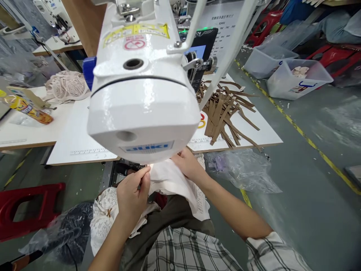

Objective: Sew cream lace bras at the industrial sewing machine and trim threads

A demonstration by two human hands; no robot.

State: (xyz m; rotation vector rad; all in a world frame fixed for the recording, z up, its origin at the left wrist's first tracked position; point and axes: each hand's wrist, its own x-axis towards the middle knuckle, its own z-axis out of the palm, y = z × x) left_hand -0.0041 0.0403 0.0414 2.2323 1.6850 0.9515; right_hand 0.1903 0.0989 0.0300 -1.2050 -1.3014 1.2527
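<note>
2 hands (133,190) (188,165) pinch the pale fabric (172,180) below the white sewing machine (143,113).

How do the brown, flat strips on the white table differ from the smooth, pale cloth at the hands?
The brown strips are narrow; the pale cloth is wider. The strips lie piled on the white table, while the left hand pinches the cloth. Both look flexible.

White cloth (168,176): plain, creased, partly draped.
Upper edge spans between left hand (134,190) and right hand (188,164); lower portion hangs below the right hand.
</note>
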